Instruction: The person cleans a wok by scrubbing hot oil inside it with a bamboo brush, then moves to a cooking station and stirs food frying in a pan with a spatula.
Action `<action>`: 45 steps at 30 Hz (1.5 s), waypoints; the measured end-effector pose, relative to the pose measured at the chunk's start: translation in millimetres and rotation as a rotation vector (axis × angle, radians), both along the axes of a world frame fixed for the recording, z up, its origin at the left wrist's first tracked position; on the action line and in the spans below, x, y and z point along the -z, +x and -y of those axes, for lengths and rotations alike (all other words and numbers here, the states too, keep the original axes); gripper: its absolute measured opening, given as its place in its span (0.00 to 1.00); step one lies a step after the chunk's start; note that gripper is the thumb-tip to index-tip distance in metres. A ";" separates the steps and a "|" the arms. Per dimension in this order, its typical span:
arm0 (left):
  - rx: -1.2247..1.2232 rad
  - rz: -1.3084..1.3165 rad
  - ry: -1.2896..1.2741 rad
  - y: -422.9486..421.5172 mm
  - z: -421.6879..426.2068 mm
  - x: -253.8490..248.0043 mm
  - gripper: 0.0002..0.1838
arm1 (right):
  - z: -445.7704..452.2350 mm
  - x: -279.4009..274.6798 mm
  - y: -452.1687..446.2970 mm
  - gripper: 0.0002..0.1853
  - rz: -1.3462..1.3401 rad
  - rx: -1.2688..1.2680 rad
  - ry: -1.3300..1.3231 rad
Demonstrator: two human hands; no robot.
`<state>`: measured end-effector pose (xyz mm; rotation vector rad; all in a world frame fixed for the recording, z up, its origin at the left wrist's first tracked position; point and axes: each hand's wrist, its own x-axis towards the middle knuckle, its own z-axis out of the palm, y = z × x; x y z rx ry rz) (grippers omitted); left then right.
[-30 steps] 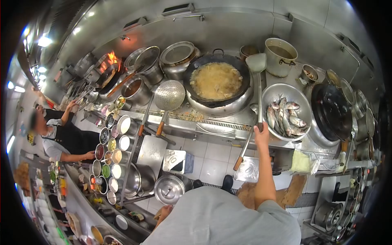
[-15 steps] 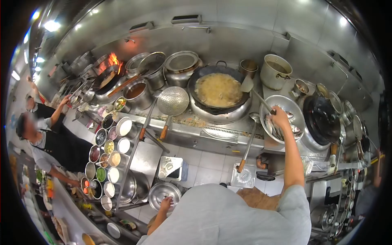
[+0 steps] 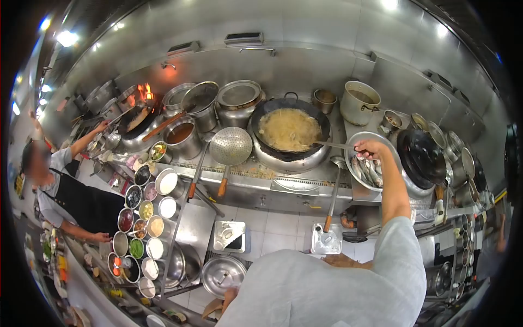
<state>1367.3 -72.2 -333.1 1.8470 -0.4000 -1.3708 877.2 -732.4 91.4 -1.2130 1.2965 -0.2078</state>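
Note:
My right hand (image 3: 371, 148) is closed around the handle of a wok spatula (image 3: 338, 145), above the near side of a metal bowl. Its far end reaches into a black wok (image 3: 265, 143) full of bubbling, yellowish oil or broth (image 3: 289, 128). Several silvery whole fish (image 3: 368, 170) lie in the metal bowl (image 3: 357, 180), just below my right hand. Down by my body, my left hand (image 3: 230, 297) is mostly covered by my grey shirt; its fingers are hidden. Close to it sits a round metal lid (image 3: 223, 272).
A perforated strainer (image 3: 231, 144) and a ladle (image 3: 333, 191) rest across the stove edge. Sauce and seasoning tins (image 3: 155, 226) line the left. A co-worker (image 3: 81, 196) handles a wok with flames (image 3: 144, 92) behind it. A tall pot (image 3: 359, 103) stands at the back.
My right hand has tipped the spatula from raised above the wok's right rim down into the liquid. My left hand has drawn back toward my body, away from the lid.

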 end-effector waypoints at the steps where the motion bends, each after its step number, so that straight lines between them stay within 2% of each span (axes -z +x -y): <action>1: 0.032 0.035 0.000 -1.2 -4.6 2.2 0.16 | -4.4 13.2 1.4 0.11 0.028 0.032 -0.025; 7: 0.097 0.128 0.004 -10.0 -20.8 7.2 0.15 | -14.9 42.4 9.5 0.14 0.093 0.116 -0.067; 9: 0.088 0.132 0.008 -11.5 -22.8 2.8 0.15 | -1.5 34.8 6.3 0.13 -0.018 0.098 -0.117; 10: 0.073 0.125 0.010 -11.4 -22.5 0.3 0.15 | -4.5 17.1 9.9 0.11 -0.156 0.073 -0.212; 11: 0.065 0.123 0.010 -10.0 -21.7 -3.9 0.15 | -3.4 0.1 9.3 0.11 -0.154 0.066 -0.203; 13: 0.027 0.096 0.019 -8.7 -19.5 -10.6 0.15 | 4.3 -23.0 9.5 0.10 -0.351 -0.101 -0.212; 15: -0.026 0.063 0.019 -7.2 -16.2 -14.9 0.15 | 26.4 -24.7 -16.3 0.09 -0.288 -0.174 -0.163; 17: -0.124 0.015 0.028 -7.2 -19.1 -16.3 0.15 | 31.1 -43.6 -9.4 0.06 -0.248 -0.320 -0.136; 18: -0.187 -0.021 0.042 -8.2 -21.6 -12.0 0.15 | 42.7 -40.4 -12.0 0.08 -0.213 -0.421 -0.099; 19: -0.249 -0.064 0.060 -8.4 -21.2 -6.6 0.15 | 49.3 -36.2 -16.6 0.10 -0.177 -0.397 -0.055; 20: -0.311 -0.090 0.078 -9.0 -22.9 -1.8 0.15 | 61.3 -20.0 -23.4 0.07 -0.198 -0.248 -0.003; 21: -0.359 -0.139 0.113 -8.9 -22.7 5.2 0.16 | 57.9 -16.3 -22.3 0.07 -0.149 -0.202 0.045; 22: -0.392 -0.136 0.113 -10.6 -25.1 7.3 0.16 | 55.6 -3.0 -19.5 0.11 -0.083 -0.165 0.054; 23: -0.369 -0.155 0.099 -14.0 -26.0 10.1 0.16 | 48.6 11.9 -13.6 0.11 -0.084 -0.186 0.056; 25: -0.342 -0.180 0.085 -22.1 -20.3 9.6 0.17 | 39.2 37.7 -11.4 0.12 -0.013 -0.003 0.037; 31: -0.313 -0.159 0.093 -46.5 -20.3 -16.4 0.16 | 24.0 64.4 -0.2 0.12 0.117 -0.047 0.001; 33: -0.140 0.031 0.169 -53.7 -17.0 -43.0 0.16 | 4.7 70.6 22.7 0.12 0.119 -0.003 0.000; 37: -0.138 0.003 0.141 -52.4 -18.1 -49.9 0.16 | 7.6 71.3 6.7 0.13 0.212 0.034 0.030; 39: -0.142 0.012 0.109 -49.7 -16.5 -55.0 0.15 | 11.6 75.2 15.2 0.14 0.151 0.021 0.001; 40: -0.123 0.023 0.093 -47.6 -16.1 -52.5 0.15 | 12.7 98.1 25.5 0.16 0.226 0.129 -0.027; 41: -0.097 0.036 0.077 -45.4 -14.0 -47.6 0.15 | 10.7 103.9 31.1 0.16 0.322 0.033 0.070; 42: -0.065 0.048 0.060 -43.2 -10.9 -41.8 0.14 | 6.2 121.0 45.7 0.15 0.324 0.154 0.031; 45: 0.002 0.084 0.028 -40.0 -6.3 -30.6 0.14 | -10.3 142.6 92.6 0.11 0.408 0.175 -0.047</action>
